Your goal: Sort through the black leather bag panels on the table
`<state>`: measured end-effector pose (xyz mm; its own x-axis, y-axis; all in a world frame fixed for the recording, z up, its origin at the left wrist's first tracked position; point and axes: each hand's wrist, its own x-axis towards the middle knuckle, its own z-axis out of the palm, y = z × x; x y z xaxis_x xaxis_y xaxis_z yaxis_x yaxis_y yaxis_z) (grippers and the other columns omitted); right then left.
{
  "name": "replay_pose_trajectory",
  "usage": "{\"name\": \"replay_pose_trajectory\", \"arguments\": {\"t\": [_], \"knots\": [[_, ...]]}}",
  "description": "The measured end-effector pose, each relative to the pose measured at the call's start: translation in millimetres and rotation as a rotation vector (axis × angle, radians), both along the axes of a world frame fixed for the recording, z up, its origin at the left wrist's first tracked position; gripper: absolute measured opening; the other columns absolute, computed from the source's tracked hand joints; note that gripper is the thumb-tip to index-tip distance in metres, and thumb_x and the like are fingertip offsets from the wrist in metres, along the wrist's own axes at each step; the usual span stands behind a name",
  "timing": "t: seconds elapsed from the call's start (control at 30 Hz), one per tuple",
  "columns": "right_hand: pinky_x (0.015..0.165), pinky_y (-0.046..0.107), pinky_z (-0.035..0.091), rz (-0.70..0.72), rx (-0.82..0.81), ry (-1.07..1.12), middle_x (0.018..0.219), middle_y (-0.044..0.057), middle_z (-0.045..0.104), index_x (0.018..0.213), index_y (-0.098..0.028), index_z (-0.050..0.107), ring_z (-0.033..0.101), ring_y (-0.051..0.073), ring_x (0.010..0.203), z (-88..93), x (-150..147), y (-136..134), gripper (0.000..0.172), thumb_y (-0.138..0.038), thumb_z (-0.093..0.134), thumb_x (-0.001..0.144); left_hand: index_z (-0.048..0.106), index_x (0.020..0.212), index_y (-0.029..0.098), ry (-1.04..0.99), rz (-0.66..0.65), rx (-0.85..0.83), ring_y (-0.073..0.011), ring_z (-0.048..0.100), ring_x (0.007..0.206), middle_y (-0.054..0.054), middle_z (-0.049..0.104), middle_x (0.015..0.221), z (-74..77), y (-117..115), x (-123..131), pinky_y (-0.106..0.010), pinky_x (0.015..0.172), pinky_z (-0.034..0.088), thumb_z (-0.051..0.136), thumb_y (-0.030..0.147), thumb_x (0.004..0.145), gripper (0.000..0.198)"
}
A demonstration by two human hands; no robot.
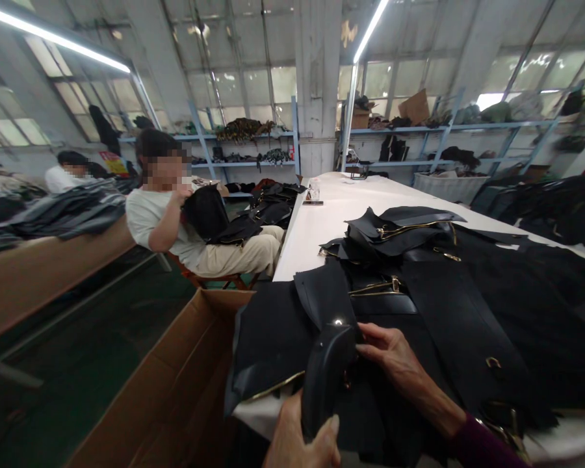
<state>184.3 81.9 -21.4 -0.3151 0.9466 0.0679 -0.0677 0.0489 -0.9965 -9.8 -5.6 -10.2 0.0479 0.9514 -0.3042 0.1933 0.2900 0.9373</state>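
Note:
My left hand (pixel 303 437) grips a curved black leather handle (pixel 327 377) at the bottom of the view. The handle belongs to a black leather bag (pixel 273 338) with a gold zip along its lower edge. My right hand (pixel 392 356), in a maroon sleeve (pixel 482 447), reaches across and pinches the dark leather beside the handle. Its fingertips are close to the handle. Under both hands lies a heap of similar black leather bags (pixel 468 312) with gold zips and buckles. Part of the held bag is hidden by my hands.
The heap covers a long white table (pixel 341 214) with a bottle (pixel 314 191) at its far part. A brown cardboard box (pixel 175 383) stands open to the left. A seated co-worker (pixel 175 221) holds a black bag. Blue shelves (pixel 244 149) stand behind.

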Motion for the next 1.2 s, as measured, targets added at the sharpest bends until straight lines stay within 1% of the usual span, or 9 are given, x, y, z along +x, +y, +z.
{"name": "replay_pose_trajectory", "arguments": {"t": [0.1,0.2,0.3,0.4,0.5,0.77,0.97,1.13,1.2], "knots": [[0.075,0.031,0.045,-0.009,0.045,-0.011,0.084,0.001,0.06,0.105,-0.021,0.068,0.055,0.02,0.079,0.8,-2,-4,0.029,-0.023,0.068,0.076,0.052,0.083,0.013,0.01,-0.069,0.017,-0.0142,0.056,0.042,0.003,0.054,0.044,0.8,9,7,-0.023,0.047,0.046,0.055,0.035,0.073,0.024],[0.07,0.029,0.044,-0.03,0.062,-0.015,0.077,-0.002,0.055,0.102,-0.022,0.069,0.053,0.018,0.073,1.0,-4,-10,0.028,-0.024,0.07,0.075,0.052,0.082,0.014,-0.08,-0.101,0.014,-0.0131,0.052,0.035,0.004,0.053,0.044,2.9,19,13,-0.022,0.039,0.042,0.056,0.036,0.073,0.024],[0.068,0.029,0.045,-0.035,0.02,0.001,0.073,-0.002,0.057,0.097,-0.02,0.07,0.055,0.019,0.071,-1.1,-4,-13,0.025,-0.026,0.071,0.073,0.049,0.077,0.015,-0.166,-0.035,-0.01,-0.0123,0.049,0.031,0.004,0.052,0.044,9.7,27,14,-0.021,0.034,0.038,0.054,0.045,0.075,0.031],[0.071,0.03,0.046,-0.035,-0.042,0.047,0.073,-0.001,0.061,0.095,-0.019,0.07,0.058,0.02,0.074,-4.3,-2,-11,0.021,-0.024,0.07,0.075,0.048,0.069,0.015,-0.135,0.048,-0.003,-0.0103,0.048,0.032,0.002,0.052,0.042,19.7,28,9,-0.019,0.035,0.038,0.053,0.051,0.076,0.037],[0.074,0.029,0.046,-0.027,-0.078,0.1,0.076,-0.002,0.064,0.097,-0.02,0.069,0.058,0.018,0.075,-6.8,0,-6,0.022,-0.023,0.069,0.075,0.048,0.066,0.016,-0.118,0.027,-0.026,-0.0107,0.049,0.033,0.001,0.052,0.04,25.3,20,5,-0.02,0.037,0.039,0.053,0.052,0.076,0.038],[0.074,0.029,0.046,0.048,-0.092,0.133,0.087,0.001,0.068,0.112,-0.024,0.064,0.061,0.019,0.08,-3.5,1,-9,0.035,-0.022,0.068,0.078,0.053,0.076,0.015,0.033,-0.059,0.018,-0.0149,0.057,0.045,0.001,0.057,0.047,11.7,12,13,-0.025,0.051,0.047,0.056,0.037,0.073,0.023],[0.075,0.03,0.044,0.08,-0.033,0.068,0.086,-0.001,0.06,0.113,-0.024,0.064,0.055,0.018,0.079,-4.9,12,-5,0.035,-0.024,0.068,0.077,0.053,0.082,0.013,0.025,-0.158,-0.001,-0.0117,0.052,0.039,0.002,0.055,0.044,6.3,10,11,-0.023,0.048,0.045,0.052,0.031,0.076,0.019],[0.061,0.023,0.037,0.1,0.038,-0.02,0.073,-0.004,0.048,0.101,-0.019,0.07,0.045,0.013,0.068,-8.4,12,-5,0.027,-0.023,0.071,0.075,0.051,0.08,0.014,-0.051,-0.098,-0.032,-0.0122,0.054,0.038,0.001,0.056,0.049,11.0,17,13,-0.022,0.042,0.043,0.053,0.038,0.078,0.024],[0.06,0.023,0.037,0.091,0.022,-0.016,0.073,-0.004,0.048,0.102,-0.021,0.069,0.045,0.013,0.068,-11.1,11,-8,0.027,-0.024,0.071,0.076,0.05,0.075,0.014,-0.083,-0.049,-0.021,-0.0119,0.052,0.036,0.001,0.055,0.049,14.0,24,13,-0.022,0.039,0.042,0.051,0.043,0.079,0.03]]}}
